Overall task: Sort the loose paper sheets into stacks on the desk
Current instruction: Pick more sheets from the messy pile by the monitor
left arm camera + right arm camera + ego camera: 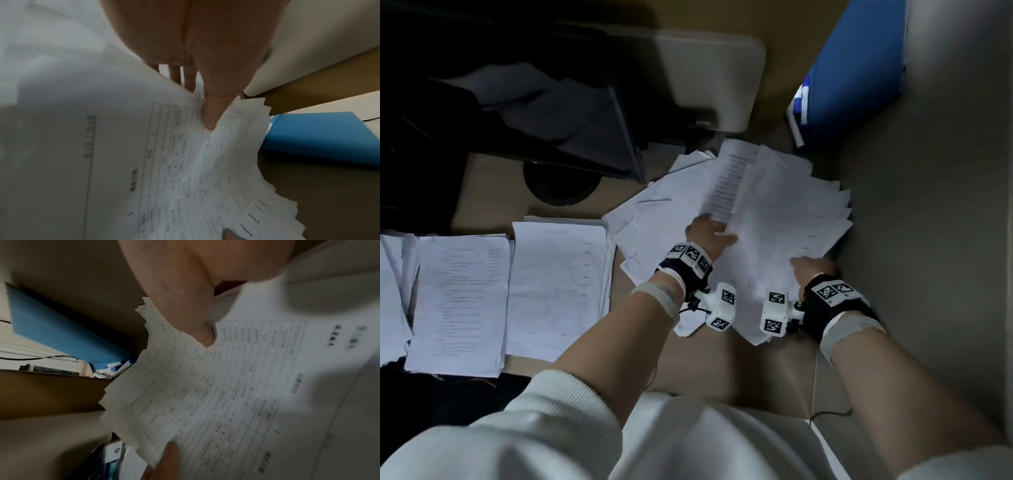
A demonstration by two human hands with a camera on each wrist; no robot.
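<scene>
A fanned bundle of printed sheets (784,212) is raised over the desk at centre right. My left hand (709,234) grips its left edge; in the left wrist view the thumb (209,116) lies on top of the bundle (195,170), with fingers (180,76) behind the sheets. My right hand (813,270) grips the near right edge, its thumb (203,335) pressing on the table-printed top sheet (226,386). More loose sheets (664,205) lie spread beneath. Two neat stacks (558,284) (458,301) lie to the left, and a third (390,291) at the far left edge.
A blue folder (856,61) leans at the back right, with pens (115,368) beside it. A dark monitor (534,102) on a round base (561,185) stands at the back left. A grey partition (928,240) bounds the desk on the right.
</scene>
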